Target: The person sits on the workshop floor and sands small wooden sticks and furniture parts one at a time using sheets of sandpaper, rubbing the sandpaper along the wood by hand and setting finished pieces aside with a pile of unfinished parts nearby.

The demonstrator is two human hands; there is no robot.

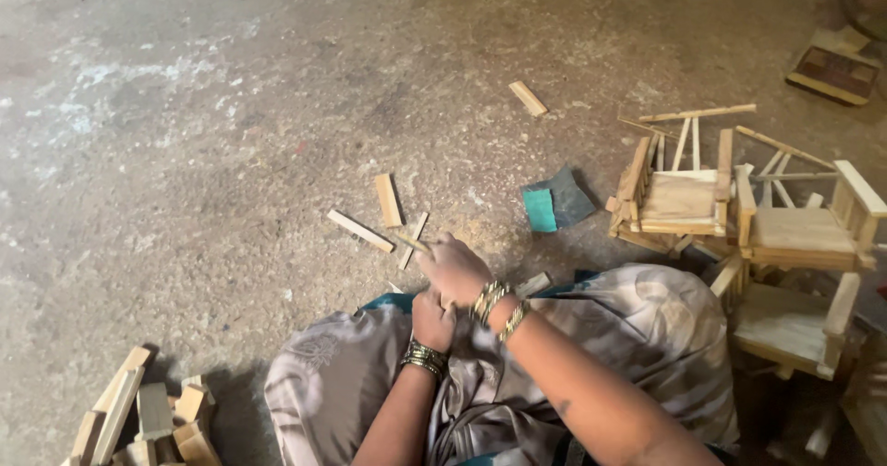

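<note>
Both forearms are bare, with no sleeves showing. The left wrist carries a stack of gold-coloured bangles [424, 357] just behind the left grip [432, 322]. The right wrist carries more bangles [500, 306] of the same metal, spread in two bunches behind the right grip [453, 269]. Below the grips, a pale grey-beige patterned cloth [637, 337] with a teal edge [386, 302] drapes over the knees.

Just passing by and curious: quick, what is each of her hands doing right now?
Left hand: closed in a fist; what it grips cannot be told.
Right hand: closed on a thin pale wooden stick.
</note>
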